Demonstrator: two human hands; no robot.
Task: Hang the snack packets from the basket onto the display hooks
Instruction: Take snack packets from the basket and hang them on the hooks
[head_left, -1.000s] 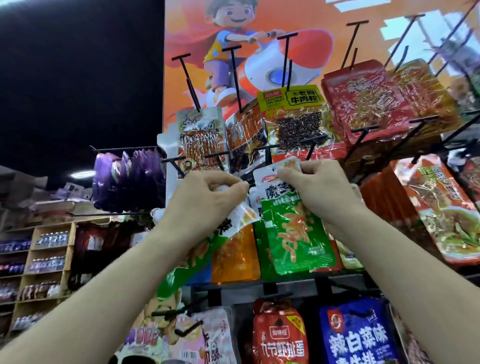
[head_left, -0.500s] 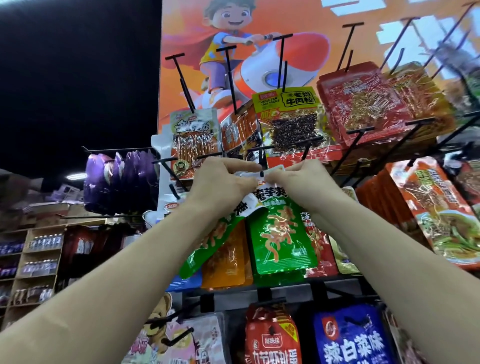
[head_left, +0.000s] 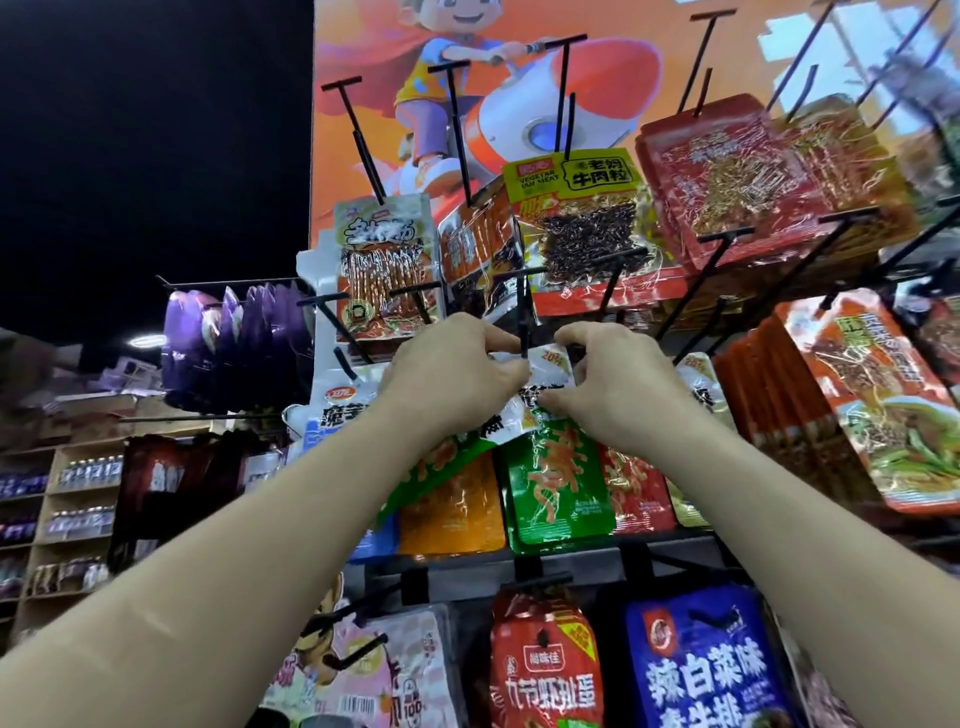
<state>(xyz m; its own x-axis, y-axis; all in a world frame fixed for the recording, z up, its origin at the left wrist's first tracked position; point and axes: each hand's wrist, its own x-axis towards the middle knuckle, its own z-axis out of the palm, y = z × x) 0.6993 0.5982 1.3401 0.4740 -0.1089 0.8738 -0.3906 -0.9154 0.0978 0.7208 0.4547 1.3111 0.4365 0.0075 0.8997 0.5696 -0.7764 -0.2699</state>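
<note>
Currently the green snack packet (head_left: 558, 488) hangs just below the central display hook (head_left: 523, 322), its white top edge raised to the hook's tip. Whether the tip has passed through the hanging hole cannot be told, as the fingers cover that spot. Left hand (head_left: 457, 374), just left of the hook: thumb and fingers curled, pinching the packet's white top edge. Right hand (head_left: 618, 384), just right of the hook: the same pinch on the other end of that edge. Both forearms reach up from below the hook. A second green packet (head_left: 436, 467) slants down and to the left of the hook, under the left hand; I cannot tell whether that hand also holds it. Below the hook and behind the held packet: an orange packet (head_left: 452, 514) to the left and a red packet (head_left: 634, 488) to the right. Directly above the hook is a yellow-topped packet (head_left: 576, 218) with dark contents. Up and to the right of the hook is a stack of red packets (head_left: 727, 176). Far left of the hook hangs a row of purple packets (head_left: 234, 338). Well below the hook is a blue packet (head_left: 701, 670). Above and behind the hook is an orange cartoon poster (head_left: 675, 47). Far down-left of the hook are wooden shelves (head_left: 52, 467) with small bottles.
</note>
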